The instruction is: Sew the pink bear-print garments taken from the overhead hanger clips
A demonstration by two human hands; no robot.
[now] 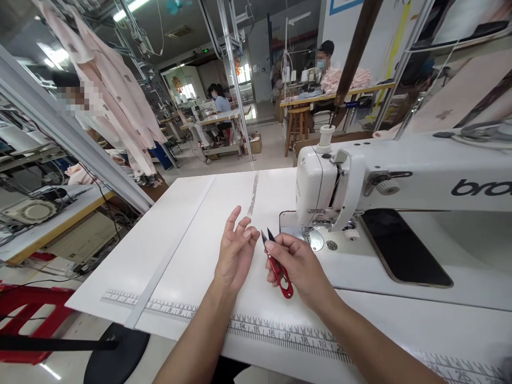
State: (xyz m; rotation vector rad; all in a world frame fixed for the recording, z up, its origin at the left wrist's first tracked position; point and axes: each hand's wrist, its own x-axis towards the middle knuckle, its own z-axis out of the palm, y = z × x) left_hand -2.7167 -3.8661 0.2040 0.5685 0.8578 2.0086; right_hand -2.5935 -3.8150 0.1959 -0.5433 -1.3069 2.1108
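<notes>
Over the white sewing table [188, 234], my right hand [298, 258] grips a pair of red-handled thread snips [279, 269]. Their dark blades stand slightly apart and point up and to the left. Just left of the blade tips is my left hand [238, 250], palm partly turned up. Its thumb and a bent finger come together, while other fingers stick out. Anything pinched there is too small to make out. Beside my right hand stands a white sewing machine [324, 186], its needle area close to my knuckles.
A dark phone [404, 248] lies under the machine arm. A printed ruler scale [276, 336] runs along the table's front edge, crossed by a pale strip [172, 250]. Pink garments [108, 80] hang at left. A red stool [32, 320] stands below. Co-workers sit at machines beyond.
</notes>
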